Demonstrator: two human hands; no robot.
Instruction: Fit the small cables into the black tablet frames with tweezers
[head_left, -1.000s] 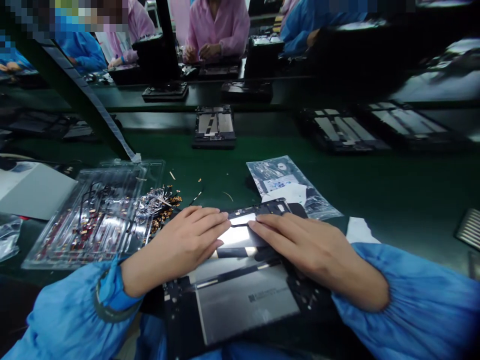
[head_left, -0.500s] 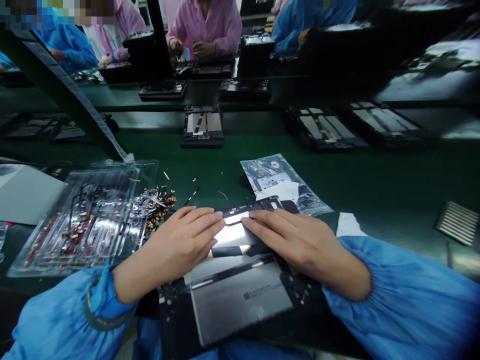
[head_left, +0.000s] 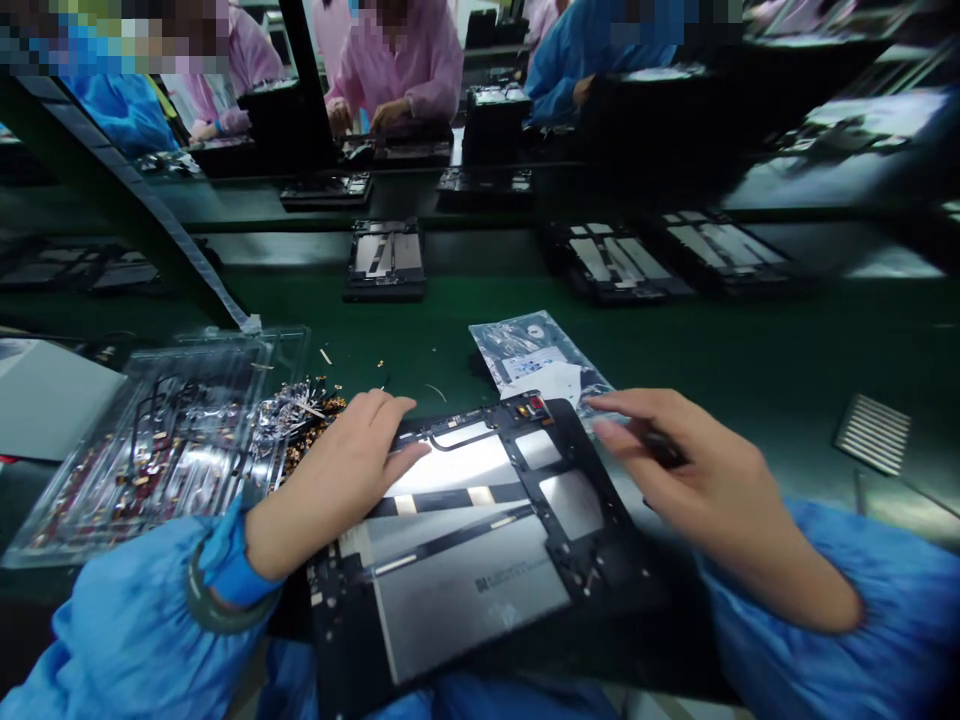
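One left hand [head_left: 341, 455] still on opened device [head_left: 472, 600], right hand [head_left: 709, 480] moved off

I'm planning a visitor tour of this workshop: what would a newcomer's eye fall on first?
Probably the flat black opened device with shiny silver panels, front and centre, with the bare left hand on its upper left part. Left of it sits a clear plastic tray of small parts, with a tangled heap of silvery and gold-coloured pieces by its right edge. Just beyond the device lies a clear plastic bag.
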